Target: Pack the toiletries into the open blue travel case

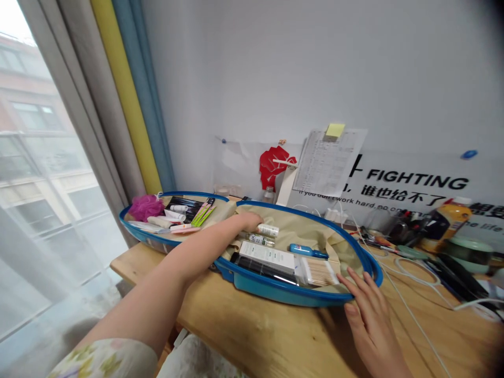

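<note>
An open blue suitcase (275, 299) lies spread in two halves on a wooden table. My left hand (250, 221) reaches into its right half, fingers closed at one end of a small white bottle (269, 230). Just below that lies a clear bottle (258, 240). Nearby in the same half are a white box (268, 255), a long black case (263, 269), a blue bottle (307, 251) and a pack of cotton swabs (319, 272). At the near right corner, my right hand (370, 310) rests by the rim, fingers spread and holding nothing.
The suitcase's left half holds a purple bath puff (146, 208), green-and-pink packages (203, 212) and several tubes. On the table's right are white cables (417, 270), an orange bottle (447, 223) and a green container (468, 252). Curtains (142, 105) hang at the left window.
</note>
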`<state>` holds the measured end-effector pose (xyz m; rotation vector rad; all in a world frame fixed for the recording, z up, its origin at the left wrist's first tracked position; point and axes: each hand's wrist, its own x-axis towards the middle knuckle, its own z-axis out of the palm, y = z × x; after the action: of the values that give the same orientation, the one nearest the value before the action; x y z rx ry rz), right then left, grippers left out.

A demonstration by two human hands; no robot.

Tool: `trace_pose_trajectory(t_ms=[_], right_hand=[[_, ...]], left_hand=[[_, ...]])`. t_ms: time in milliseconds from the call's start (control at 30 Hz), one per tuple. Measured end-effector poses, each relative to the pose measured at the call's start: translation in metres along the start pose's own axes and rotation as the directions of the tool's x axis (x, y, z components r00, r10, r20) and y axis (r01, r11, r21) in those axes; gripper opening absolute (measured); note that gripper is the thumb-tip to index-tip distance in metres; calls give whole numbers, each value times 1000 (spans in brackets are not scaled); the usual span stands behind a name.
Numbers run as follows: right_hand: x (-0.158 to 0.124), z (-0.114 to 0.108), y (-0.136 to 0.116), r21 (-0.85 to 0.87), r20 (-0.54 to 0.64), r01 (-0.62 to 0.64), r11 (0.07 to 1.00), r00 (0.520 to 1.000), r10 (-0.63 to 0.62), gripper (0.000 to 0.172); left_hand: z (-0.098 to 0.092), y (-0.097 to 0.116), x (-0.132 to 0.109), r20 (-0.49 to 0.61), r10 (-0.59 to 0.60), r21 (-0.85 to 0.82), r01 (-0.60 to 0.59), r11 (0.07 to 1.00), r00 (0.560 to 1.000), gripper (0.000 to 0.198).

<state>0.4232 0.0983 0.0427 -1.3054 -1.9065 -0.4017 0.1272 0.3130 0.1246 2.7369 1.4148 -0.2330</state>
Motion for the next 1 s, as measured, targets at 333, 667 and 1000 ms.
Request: trace_pose_trajectory(t_ms=[333,667,1000], right_hand=[[1,0,2,10,37,-34,999,999,34,45],[0,2,0,10,-12,7,1000,1000,-7,43],[4,2,-3,21,-17,-26,999,1000,27,40]], left_hand=[[20,-8,7,59,-72,-64,76,995,996,47],[18,-5,1,39,-74,-94,77,993,996,40],[-21,-27,-88,-295,-64,-154,19,988,953,43]])
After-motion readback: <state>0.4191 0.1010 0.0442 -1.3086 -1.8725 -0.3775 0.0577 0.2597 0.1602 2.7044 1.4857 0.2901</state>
